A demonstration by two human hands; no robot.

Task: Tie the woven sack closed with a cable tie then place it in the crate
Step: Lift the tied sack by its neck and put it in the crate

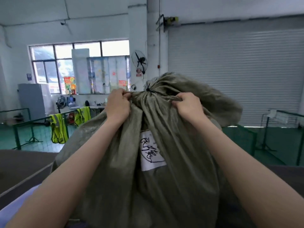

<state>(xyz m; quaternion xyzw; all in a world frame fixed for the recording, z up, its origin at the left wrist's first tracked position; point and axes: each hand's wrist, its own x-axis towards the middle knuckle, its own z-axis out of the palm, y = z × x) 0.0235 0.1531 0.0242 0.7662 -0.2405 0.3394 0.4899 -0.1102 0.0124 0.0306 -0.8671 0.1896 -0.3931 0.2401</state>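
Observation:
A big olive-green woven sack (pixel 172 186) fills the middle of the view, raised in front of me. A white label with black handwriting (pixel 152 153) sits on its near face. Its neck is gathered tight by a black cable tie (pixel 148 89), and loose fabric flares out beyond the tie. My left hand (pixel 118 105) grips bunched fabric just left of the neck. My right hand (pixel 186 108) clutches a fold just right of it. The dark grey edge at the lower left (pixel 21 170) may be the crate's rim; I cannot tell.
Green metal fencing (pixel 24 127) with yellow safety vests (pixel 58 129) runs across the left. More green fencing (pixel 246 139) stands at the right, before a grey roller shutter (pixel 238 71). A wall fan (pixel 139 61), windows and a cluttered table are behind the sack. The floor is green.

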